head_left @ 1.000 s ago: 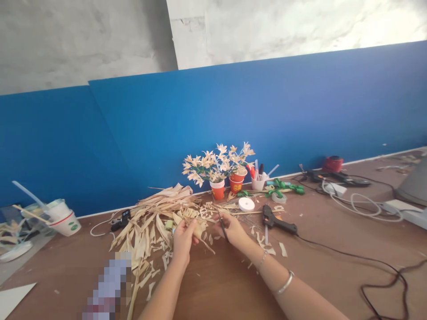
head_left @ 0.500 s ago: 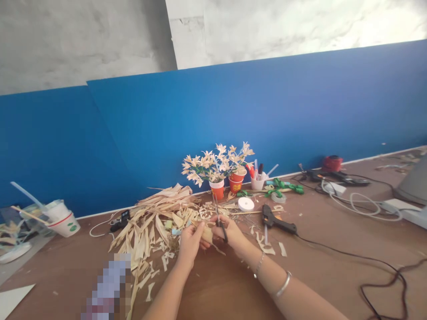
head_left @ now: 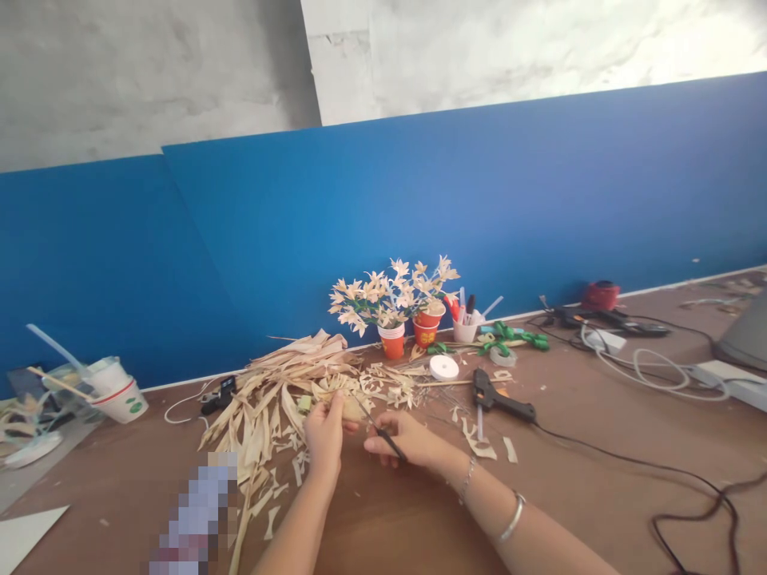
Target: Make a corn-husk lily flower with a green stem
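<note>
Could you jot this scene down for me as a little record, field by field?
Left hand: holds a pale dry piece
Right hand: holds dark-handled scissors, blades toward that piece; contact unclear
Left and beyond: heap of pale dry strips
Farther back: pale flowers above orange cups; white roll in front
Right: black glue gun, lying on its side
Surface: brown table
Backdrop: blue panel

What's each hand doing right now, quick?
Left hand: closed, holding a pale dried husk piece.
Right hand: closed on the black-handled scissors.
</note>
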Motion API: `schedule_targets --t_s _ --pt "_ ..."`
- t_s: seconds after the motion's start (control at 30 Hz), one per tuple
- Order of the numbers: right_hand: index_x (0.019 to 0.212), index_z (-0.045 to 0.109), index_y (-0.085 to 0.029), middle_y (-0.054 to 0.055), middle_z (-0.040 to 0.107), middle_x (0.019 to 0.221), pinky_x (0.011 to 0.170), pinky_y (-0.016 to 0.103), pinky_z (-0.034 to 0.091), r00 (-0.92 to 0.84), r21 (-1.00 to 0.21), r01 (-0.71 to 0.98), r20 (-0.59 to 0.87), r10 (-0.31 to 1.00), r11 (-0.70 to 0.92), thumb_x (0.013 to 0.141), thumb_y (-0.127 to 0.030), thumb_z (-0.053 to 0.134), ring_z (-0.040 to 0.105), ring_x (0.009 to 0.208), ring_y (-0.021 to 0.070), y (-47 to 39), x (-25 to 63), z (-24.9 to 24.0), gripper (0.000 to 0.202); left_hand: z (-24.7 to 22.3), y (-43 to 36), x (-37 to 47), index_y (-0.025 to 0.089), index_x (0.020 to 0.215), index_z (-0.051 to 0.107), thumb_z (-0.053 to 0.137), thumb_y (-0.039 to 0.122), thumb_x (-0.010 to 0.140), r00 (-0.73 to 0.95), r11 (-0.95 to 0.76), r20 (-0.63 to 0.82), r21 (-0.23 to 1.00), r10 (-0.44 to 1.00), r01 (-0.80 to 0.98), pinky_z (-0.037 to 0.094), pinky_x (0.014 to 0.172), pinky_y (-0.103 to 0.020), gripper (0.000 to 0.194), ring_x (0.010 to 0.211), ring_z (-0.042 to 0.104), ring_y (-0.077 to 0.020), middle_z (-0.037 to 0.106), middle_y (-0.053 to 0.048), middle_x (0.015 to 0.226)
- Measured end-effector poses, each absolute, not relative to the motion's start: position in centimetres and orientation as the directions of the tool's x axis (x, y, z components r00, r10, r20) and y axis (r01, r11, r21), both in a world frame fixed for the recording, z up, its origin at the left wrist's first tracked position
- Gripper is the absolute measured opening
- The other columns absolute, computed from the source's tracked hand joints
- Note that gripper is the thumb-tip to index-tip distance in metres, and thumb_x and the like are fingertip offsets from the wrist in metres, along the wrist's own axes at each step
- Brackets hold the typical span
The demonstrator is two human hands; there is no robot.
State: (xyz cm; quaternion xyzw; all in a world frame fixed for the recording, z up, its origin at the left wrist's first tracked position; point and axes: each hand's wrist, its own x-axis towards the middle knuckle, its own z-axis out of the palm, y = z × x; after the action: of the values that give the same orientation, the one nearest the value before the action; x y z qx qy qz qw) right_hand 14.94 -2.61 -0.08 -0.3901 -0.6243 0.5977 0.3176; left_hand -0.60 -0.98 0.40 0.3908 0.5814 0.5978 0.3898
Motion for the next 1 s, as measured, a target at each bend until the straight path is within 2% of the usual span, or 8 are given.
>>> schedule_targets --t_s 0.27,0.7,1.0 --pt "0.073 0.058 -0.014 -0.005 0.054 0.046 0.034 0.015 0.033 -0.454 -0.987 0.159 -0.09 0.887 -0.019 0.065 -0.05 0.07 0.045 0.036 0.0057 -2.49 15.16 -0.05 0.039 0.78 -1.24 -0.31 0.018 0.058 0.055 0.062 0.05 0.07 -0.376 -0.025 0.026 1.0 0.926 0.006 0.045 0.041 -0.027 0.035 0.038 0.058 -0.0201 0.056 0.001 0.036" --pt "0.071 0.059 -0.013 -0.006 0.051 0.043 0.032 0.014 0.031 -0.477 -0.978 0.206 -0.102 0.873 -0.002 0.066 -0.054 0.067 0.042 0.033 0.0049 -2.61 15.4 0.67 0.041 0.73 -1.17 -0.25 0.017 0.062 0.056 0.064 0.048 0.069 -0.392 -0.02 -0.012 0.997 0.92 -0.076 0.042 0.039 -0.025 0.033 0.038 0.057 -0.0177 0.057 0.002 0.039" --pt "0.062 0.052 -0.016 -0.007 0.045 0.041 0.033 0.015 0.025 -0.516 -0.988 0.14 -0.023 0.856 0.058 0.069 -0.054 0.066 0.036 0.034 0.004 -2.27 15.66 0.3 0.041 1.24 -1.27 -0.1 0.018 0.063 0.054 0.063 0.046 0.069 -0.364 -0.007 -0.037 0.993 0.931 -0.121 0.04 0.038 -0.023 0.031 0.037 0.057 -0.0159 0.058 0.002 0.044"
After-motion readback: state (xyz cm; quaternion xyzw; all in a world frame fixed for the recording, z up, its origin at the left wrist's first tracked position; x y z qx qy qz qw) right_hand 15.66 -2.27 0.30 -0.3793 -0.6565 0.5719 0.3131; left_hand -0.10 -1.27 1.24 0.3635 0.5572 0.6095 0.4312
